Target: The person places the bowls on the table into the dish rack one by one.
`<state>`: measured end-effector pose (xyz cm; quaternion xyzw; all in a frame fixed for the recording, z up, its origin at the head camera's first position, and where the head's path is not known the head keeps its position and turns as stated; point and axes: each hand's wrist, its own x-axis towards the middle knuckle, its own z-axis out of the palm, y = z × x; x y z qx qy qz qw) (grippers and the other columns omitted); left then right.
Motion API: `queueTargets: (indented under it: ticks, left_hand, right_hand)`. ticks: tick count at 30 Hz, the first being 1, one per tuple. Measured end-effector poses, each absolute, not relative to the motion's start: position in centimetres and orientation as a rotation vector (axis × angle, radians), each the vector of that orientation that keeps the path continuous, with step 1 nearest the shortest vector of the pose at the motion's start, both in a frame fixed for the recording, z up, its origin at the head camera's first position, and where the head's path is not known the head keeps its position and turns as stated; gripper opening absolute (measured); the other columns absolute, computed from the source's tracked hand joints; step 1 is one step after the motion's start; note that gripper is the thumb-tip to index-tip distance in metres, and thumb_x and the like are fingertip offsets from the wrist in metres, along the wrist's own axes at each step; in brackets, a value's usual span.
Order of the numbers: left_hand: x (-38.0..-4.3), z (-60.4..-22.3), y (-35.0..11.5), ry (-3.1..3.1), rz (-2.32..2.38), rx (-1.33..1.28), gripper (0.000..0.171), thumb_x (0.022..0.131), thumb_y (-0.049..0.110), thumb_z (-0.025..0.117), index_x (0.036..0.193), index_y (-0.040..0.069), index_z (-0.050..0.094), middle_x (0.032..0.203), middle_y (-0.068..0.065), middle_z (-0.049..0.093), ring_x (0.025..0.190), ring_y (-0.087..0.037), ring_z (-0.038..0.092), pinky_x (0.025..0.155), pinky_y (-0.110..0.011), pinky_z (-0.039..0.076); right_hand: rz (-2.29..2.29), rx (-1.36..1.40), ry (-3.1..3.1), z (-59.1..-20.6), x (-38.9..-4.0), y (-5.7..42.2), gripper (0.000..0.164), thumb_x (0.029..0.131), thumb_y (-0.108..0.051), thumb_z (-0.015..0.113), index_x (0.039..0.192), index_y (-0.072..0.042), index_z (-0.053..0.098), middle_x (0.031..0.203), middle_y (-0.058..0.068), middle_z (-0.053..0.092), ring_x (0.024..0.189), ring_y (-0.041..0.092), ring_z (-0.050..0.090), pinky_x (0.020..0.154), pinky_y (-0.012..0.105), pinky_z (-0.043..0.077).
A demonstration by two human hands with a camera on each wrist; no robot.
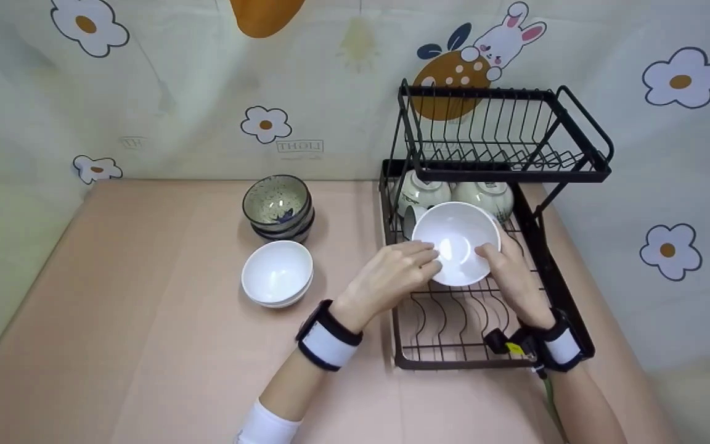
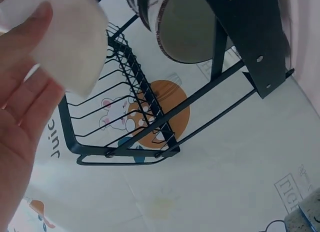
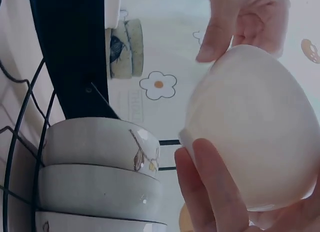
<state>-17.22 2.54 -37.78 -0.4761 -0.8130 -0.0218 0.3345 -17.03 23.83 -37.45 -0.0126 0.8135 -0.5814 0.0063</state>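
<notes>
Both hands hold a white bowl (image 1: 453,240) over the lower tier of a black dish rack (image 1: 463,364), its hollow side facing the head camera. On the bowl's left side, my left hand (image 1: 392,274) pinches the rim, fingers over the inside; the right wrist view shows its thumb on the outer wall. My right hand (image 1: 515,280) grips the opposite side, thumb over the rim and fingers spread along the outside (image 3: 255,122). Behind the bowl, pale patterned bowls (image 1: 424,190) lie bottom up in the rack, partly hidden by the upper tier (image 1: 490,176).
Left of the rack, dark green speckled bowls (image 1: 276,200) stand stacked on the table (image 1: 164,308). In front of them sits a small stack of white bowls (image 1: 277,274). A patterned cloth (image 1: 330,80) hangs behind. The rack's upper tier overhangs the back of the lower one.
</notes>
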Motion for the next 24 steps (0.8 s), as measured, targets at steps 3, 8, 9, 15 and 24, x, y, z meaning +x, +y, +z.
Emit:
queueTargets:
  ticks: [3, 8, 9, 15, 24]
  left_hand:
    - [-17.2, -37.5, 2.2, -2.146, -0.095, -1.179, 0.013, 0.083, 0.008, 0.067, 0.095, 0.013, 0.068, 0.102, 0.001, 0.072, 0.096, -0.01, 0.066, 0.086, -0.016, 0.053]
    - [-17.2, -37.2, 1.6, -2.195, -0.168, -1.067, 0.013, 0.08, 0.002, 0.068, 0.09, 0.01, 0.066, 0.087, 0.001, 0.069, 0.074, -0.01, 0.061, 0.063, -0.015, 0.052]
    - [-17.1, -37.2, 1.6, -2.212, -0.181, -1.054, 0.012, 0.079, 0.001, 0.068, 0.087, 0.01, 0.066, 0.083, 0.001, 0.068, 0.069, -0.01, 0.059, 0.059, -0.016, 0.051]
    - [-17.1, -37.4, 1.4, -2.381, -0.142, -1.021, 0.023, 0.073, -0.008, 0.065, 0.084, 0.011, 0.069, 0.072, 0.001, 0.068, 0.059, -0.011, 0.057, 0.05, -0.018, 0.048]
    - [-17.1, -38.0, 1.7, -2.505, -0.081, -0.957, 0.026, 0.066, -0.012, 0.06, 0.066, 0.012, 0.067, 0.062, 0.002, 0.063, 0.048, -0.01, 0.05, 0.042, -0.019, 0.04]
  right_hand:
    - [-1.774, -0.04, 2.608, -37.5, -17.2, 24.0, 0.061, 0.085, -0.001, 0.038, 0.146, 0.0, 0.03, 0.138, 0.027, 0.044, 0.117, 0.036, 0.051, 0.08, 0.018, 0.053]
    - [-1.682, -0.044, 2.722, -37.5, -17.4, 24.4, 0.061, 0.084, 0.0, 0.04, 0.145, 0.001, 0.033, 0.138, 0.03, 0.044, 0.119, 0.044, 0.052, 0.087, 0.041, 0.056]
    - [-1.662, -0.035, 2.746, -37.4, -17.4, 24.4, 0.06, 0.084, -0.001, 0.04, 0.144, 0.001, 0.034, 0.139, 0.03, 0.044, 0.119, 0.045, 0.052, 0.087, 0.046, 0.056]
    - [-1.54, -0.016, 2.896, -37.3, -17.5, 25.1, 0.055, 0.085, -0.003, 0.041, 0.14, -0.003, 0.041, 0.139, 0.029, 0.046, 0.119, 0.048, 0.052, 0.085, 0.055, 0.053]
    - [-1.449, 0.015, 3.059, -36.9, -17.9, 26.5, 0.049, 0.088, -0.004, 0.04, 0.137, -0.003, 0.042, 0.132, 0.034, 0.05, 0.113, 0.052, 0.055, 0.079, 0.058, 0.054]
